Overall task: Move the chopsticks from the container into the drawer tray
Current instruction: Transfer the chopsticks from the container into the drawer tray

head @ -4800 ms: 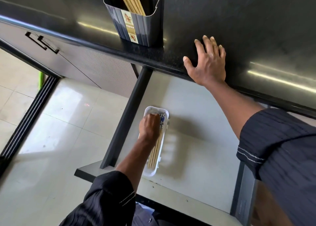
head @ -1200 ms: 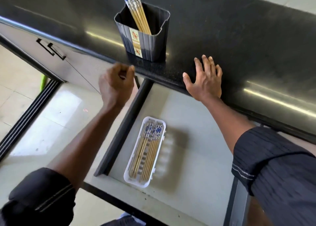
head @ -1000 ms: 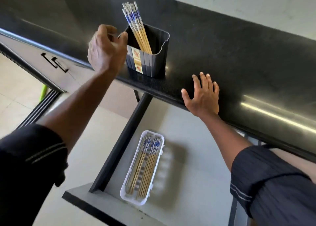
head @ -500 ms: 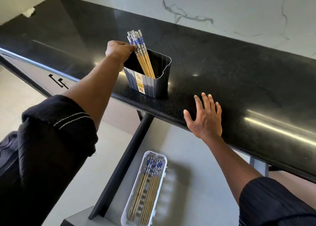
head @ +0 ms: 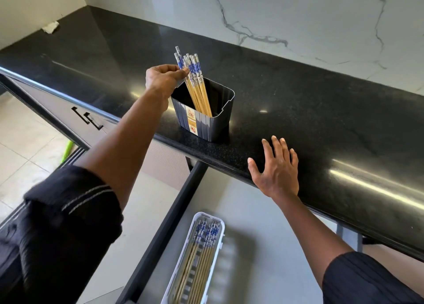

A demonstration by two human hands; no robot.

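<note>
A dark ribbed container (head: 207, 122) stands on the black countertop (head: 309, 101) near its front edge. Several bamboo chopsticks (head: 197, 86) with blue-and-white tops lean in it. My left hand (head: 164, 78) is at the container's left rim, its fingertips pinched on the top of a chopstick that stands a little higher than the rest. My right hand (head: 276, 169) lies flat and spread on the counter edge, holding nothing. Below, in the open drawer (head: 247, 211), a white slotted tray (head: 219, 239) holds several chopsticks (head: 200, 255) lying lengthwise.
A marble wall (head: 275, 14) backs the counter. A white scrap (head: 51, 27) lies in the far left corner. Cabinet doors with black handles (head: 88, 120) sit left of the drawer, above a tiled floor (head: 20, 147). The drawer's dark side rail (head: 169, 223) runs along its left.
My left hand rose from the drawer tray to the container and now pinches a chopstick top, which has lifted slightly. The right hand stayed on the counter edge. The view tilted upward.
</note>
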